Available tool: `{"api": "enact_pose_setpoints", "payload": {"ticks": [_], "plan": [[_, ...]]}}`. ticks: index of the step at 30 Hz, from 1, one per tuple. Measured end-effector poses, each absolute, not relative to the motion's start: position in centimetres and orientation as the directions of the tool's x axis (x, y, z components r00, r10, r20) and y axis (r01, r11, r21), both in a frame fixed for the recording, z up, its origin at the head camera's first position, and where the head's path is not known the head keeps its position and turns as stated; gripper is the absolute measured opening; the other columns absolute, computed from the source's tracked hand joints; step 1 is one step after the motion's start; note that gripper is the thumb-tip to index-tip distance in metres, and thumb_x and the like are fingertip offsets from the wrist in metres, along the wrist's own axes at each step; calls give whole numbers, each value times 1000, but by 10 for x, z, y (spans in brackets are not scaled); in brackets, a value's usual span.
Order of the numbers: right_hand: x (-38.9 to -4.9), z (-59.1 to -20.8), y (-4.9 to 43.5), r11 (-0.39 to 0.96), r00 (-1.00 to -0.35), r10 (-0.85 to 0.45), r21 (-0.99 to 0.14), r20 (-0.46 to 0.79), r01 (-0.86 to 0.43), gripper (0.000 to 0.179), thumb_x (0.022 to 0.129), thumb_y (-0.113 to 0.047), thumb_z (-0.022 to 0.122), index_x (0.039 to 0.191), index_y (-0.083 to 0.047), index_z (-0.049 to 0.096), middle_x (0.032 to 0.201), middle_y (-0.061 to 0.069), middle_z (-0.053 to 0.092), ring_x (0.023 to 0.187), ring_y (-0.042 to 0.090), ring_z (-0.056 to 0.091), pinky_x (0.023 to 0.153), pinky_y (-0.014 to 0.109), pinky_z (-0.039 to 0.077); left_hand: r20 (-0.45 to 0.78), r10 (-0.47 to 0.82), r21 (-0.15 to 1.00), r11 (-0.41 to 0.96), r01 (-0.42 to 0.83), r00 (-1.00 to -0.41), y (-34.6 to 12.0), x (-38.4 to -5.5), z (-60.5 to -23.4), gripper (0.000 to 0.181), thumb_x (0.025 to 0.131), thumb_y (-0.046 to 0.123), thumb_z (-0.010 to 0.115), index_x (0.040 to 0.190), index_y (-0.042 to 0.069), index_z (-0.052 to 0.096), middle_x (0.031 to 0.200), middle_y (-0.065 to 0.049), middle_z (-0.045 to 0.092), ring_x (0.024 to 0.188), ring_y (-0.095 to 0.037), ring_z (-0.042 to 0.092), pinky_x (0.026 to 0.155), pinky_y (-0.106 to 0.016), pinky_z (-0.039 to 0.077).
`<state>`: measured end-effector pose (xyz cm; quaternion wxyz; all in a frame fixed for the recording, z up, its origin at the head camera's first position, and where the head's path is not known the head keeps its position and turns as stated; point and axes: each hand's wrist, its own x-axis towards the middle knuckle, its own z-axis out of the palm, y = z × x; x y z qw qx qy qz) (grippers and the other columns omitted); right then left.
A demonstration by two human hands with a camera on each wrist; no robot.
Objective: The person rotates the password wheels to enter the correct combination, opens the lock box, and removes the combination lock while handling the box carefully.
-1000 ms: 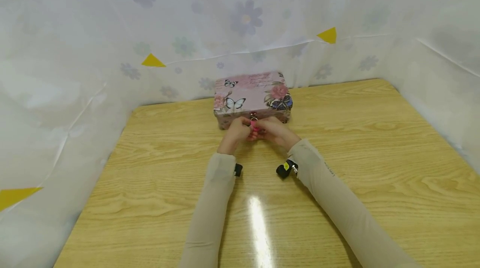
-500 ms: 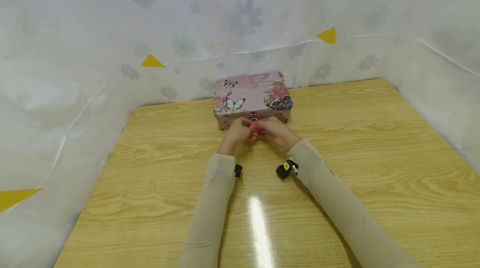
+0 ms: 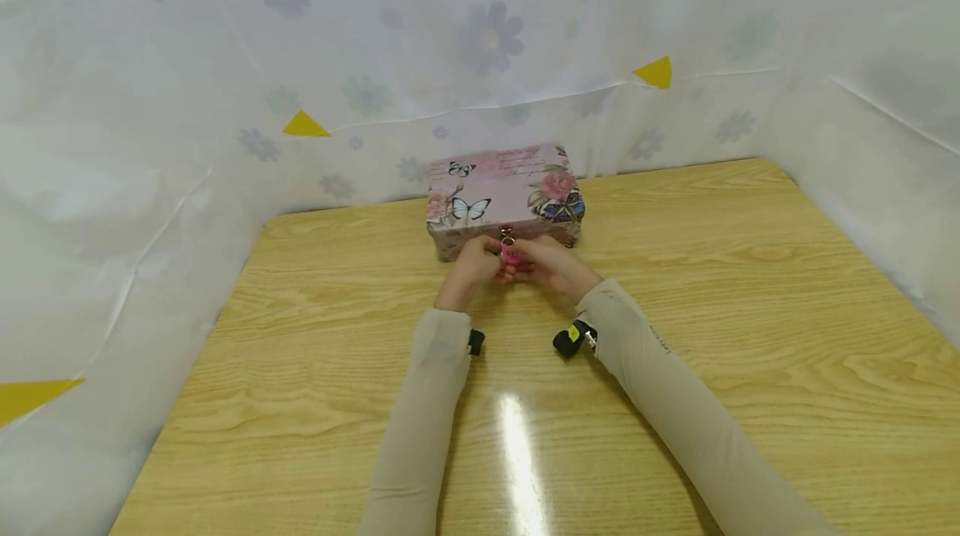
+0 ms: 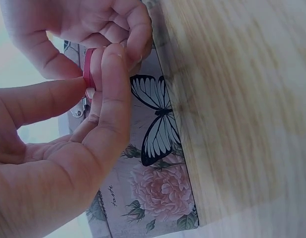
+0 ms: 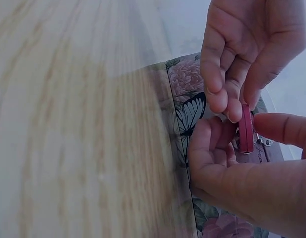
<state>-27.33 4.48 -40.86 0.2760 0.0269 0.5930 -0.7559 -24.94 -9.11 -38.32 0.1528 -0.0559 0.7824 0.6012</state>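
Note:
A small pink padlock with a ring-shaped metal shackle hangs at the front clasp of a pink tin box. Butterflies and roses decorate the box, and its lid is down. My left hand pinches the padlock's left edge between thumb and fingertips. From the other side, my right hand holds it, thumb against one face and fingers curled behind. The right wrist view shows the padlock edge-on between both hands. In the left wrist view, fingers cover much of the padlock.
The box stands near the back edge of a wood-grain table. Behind it hangs a white flower-print curtain, which also encloses the sides. Yellow triangular pieces are fixed to it. Black wrist straps show below the sleeves.
Slightly more of the padlock's pink face shows as the fingers shift on it. The box and both forearms stay almost where they were.

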Motion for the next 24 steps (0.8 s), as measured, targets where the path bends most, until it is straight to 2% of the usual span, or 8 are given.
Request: {"api": "enact_pose_setpoints", "payload": {"ticks": [4, 8, 16, 24], "plan": [[-273, -410, 46, -163, -847, -413, -888, -334, 430, 22, 94, 0, 50, 77, -3, 64, 70, 3, 63, 66, 11, 59, 69, 23, 54, -302, 99, 928, 259, -268, -948, -91, -249, -383, 29, 92, -13, 45, 121, -15, 46, 79, -20, 58, 59, -18, 57, 80, -44, 57], [-273, -411, 46, -185, -854, -415, -890, -313, 416, 26, 95, 2, 50, 74, -5, 64, 69, 3, 63, 67, 11, 59, 68, 22, 53, -304, 99, 929, 249, -273, -947, -91, -249, -383, 29, 92, -13, 45, 121, -15, 45, 78, -20, 58, 59, -18, 57, 80, -43, 58], [-272, -409, 46, -177, -863, -402, -899, -306, 402, 19, 94, 5, 50, 82, -2, 63, 72, 2, 64, 70, 11, 60, 71, 22, 54, -306, 94, 927, 256, -274, -947, -91, -249, -384, 28, 92, -12, 45, 120, -15, 45, 78, -18, 56, 60, -19, 58, 80, -44, 58], [-276, -408, 45, -182, -851, -349, -862, -394, 474, 10, 97, -6, 48, 95, -2, 57, 77, 4, 62, 72, 14, 58, 72, 26, 52, -305, 88, 926, 259, -273, -948, -91, -252, -386, 30, 93, -12, 44, 123, -15, 46, 76, -16, 57, 60, -19, 59, 82, -45, 57]]}}
